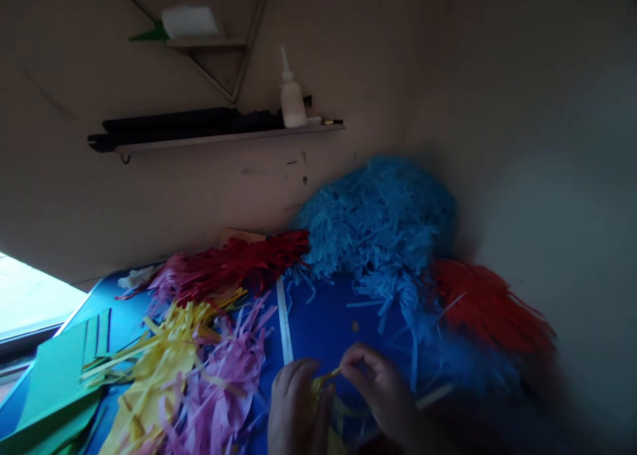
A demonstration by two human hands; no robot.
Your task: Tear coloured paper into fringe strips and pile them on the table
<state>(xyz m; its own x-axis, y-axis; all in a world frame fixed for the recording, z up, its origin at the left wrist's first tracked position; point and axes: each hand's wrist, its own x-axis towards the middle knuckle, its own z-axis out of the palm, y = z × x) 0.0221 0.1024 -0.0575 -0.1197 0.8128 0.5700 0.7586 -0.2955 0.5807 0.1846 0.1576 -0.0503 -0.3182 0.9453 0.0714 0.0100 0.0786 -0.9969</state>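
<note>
Low in the middle of the head view, my left hand (293,405) is closed around a bunch of yellow paper strips (326,377). My right hand (375,382) pinches the end of a yellow strip between thumb and fingertips, just right of the left hand. Part of the yellow paper hangs below the hands, dim and blurred. To the left lie yellow fringed paper (164,362) and pink-purple fringed paper (223,389). Both hands are over the blue table (323,316), near a white line across its top.
A large blue heap of shredded paper (378,216) stands against the wall, with red-orange fringe (490,302) to its right. Dark red fringe (239,262) lies at the back, green sheets (60,369) at left. Above, a shelf (233,138) holds a glue bottle (292,103).
</note>
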